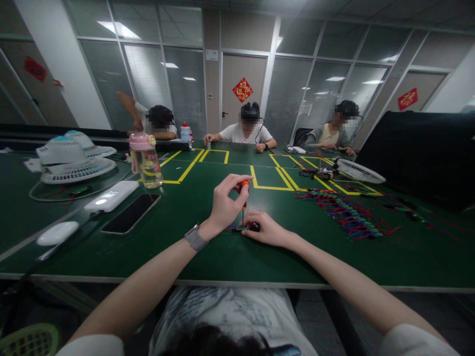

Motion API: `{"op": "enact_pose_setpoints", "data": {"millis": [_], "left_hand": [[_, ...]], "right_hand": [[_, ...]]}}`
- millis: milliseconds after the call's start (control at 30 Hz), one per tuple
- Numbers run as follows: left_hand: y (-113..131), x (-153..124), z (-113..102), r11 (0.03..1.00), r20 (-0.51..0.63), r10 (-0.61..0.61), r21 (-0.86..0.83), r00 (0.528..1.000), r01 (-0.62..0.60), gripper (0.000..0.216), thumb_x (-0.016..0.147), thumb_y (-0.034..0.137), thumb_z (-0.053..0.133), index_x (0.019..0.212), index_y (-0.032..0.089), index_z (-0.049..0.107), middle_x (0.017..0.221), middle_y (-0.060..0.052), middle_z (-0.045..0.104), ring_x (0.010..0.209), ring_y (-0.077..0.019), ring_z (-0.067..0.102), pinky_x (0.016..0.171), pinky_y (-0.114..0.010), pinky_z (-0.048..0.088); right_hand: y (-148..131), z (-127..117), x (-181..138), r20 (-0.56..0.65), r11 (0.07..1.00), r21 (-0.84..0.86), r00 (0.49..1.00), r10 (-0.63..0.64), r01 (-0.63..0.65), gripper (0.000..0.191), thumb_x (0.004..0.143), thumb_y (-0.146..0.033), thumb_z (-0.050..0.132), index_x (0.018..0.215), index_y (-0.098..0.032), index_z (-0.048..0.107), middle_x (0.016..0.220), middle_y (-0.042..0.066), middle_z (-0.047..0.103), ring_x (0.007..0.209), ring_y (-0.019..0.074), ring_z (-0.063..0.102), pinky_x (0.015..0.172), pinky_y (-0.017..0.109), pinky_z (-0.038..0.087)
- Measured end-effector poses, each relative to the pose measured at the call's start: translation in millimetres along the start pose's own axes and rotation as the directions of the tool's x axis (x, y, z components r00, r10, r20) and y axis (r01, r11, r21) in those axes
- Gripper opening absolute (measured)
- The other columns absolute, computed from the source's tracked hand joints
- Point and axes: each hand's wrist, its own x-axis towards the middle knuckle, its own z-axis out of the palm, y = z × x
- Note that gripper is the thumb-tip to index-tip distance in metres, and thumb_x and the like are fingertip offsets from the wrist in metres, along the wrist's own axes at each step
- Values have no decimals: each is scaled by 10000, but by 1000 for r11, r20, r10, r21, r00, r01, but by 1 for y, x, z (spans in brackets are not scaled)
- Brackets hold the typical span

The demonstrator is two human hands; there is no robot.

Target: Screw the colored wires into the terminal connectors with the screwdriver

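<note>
My left hand (230, 197) grips the orange handle of a screwdriver (244, 205), held upright with its shaft pointing down. The tip meets a small green circuit board (242, 228) lying on the table, with red and blue wires coming off its left side. My right hand (266, 228) rests on the table, thumb and fingers closed around the right end of that board and a small dark round part (255, 226). The fingers partly hide the board, so the spot under the tip is not clear.
Right: a row of wired circuit boards (349, 212) and a white fan grille (360, 170). Left: a phone (131, 213), a white power bank (111, 196), a bottle (146, 160) and white fans (76, 158). Yellow tape (272, 188) marks the green table (208, 262). Several people sit opposite.
</note>
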Motion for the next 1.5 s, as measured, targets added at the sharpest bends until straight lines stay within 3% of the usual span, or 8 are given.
{"op": "enact_pose_setpoints", "data": {"millis": [367, 700, 1200, 1367, 1500], "left_hand": [[2, 0, -1, 1000, 14, 27, -14, 1000, -27, 136, 863, 155, 588, 933, 194, 698, 882, -31, 611, 796, -124, 581, 686, -235, 490], [-1, -1, -2, 992, 52, -48, -116, 998, 54, 269, 958, 212, 455, 1116, 209, 673, 1005, -53, 683, 924, -153, 643, 820, -281, 511], [-5, -1, 3, 989, 8, -75, -127, 997, 75, 122, 833, 264, 676, 941, 214, 704, 905, -26, 563, 848, -137, 581, 737, -242, 516], [0, 0, -1, 986, 26, -96, -132, 995, 99, 215, 933, 245, 509, 974, 210, 717, 913, -39, 583, 840, -131, 585, 696, -224, 489], [0, 1, -2, 981, 61, -96, -162, 993, 105, 287, 956, 203, 436, 1067, 209, 701, 1012, -54, 649, 923, -148, 618, 800, -257, 496]], "right_hand": [[0, 0, 0, -3, 1000, 1, 1000, 12, -12, 146, 812, -220, 678, 938, -154, 713, 808, 41, 618, 699, 143, 547, 640, 255, 452], [-2, -1, 0, 11, 1000, 0, 1000, 17, -17, 145, 814, -208, 676, 940, -147, 715, 819, 48, 631, 713, 146, 554, 634, 251, 443], [1, 0, 0, 5, 1000, 11, 1000, 9, -9, 152, 816, -218, 677, 940, -140, 716, 826, 51, 623, 721, 148, 548, 650, 256, 446], [1, -1, 0, 9, 1000, 4, 1000, 2, -2, 152, 817, -212, 675, 944, -140, 716, 826, 52, 630, 736, 151, 556, 665, 259, 447], [0, -1, 0, 13, 1000, 2, 1000, 7, -7, 162, 817, -215, 674, 953, -139, 718, 823, 55, 631, 740, 155, 557, 665, 261, 450]]}}
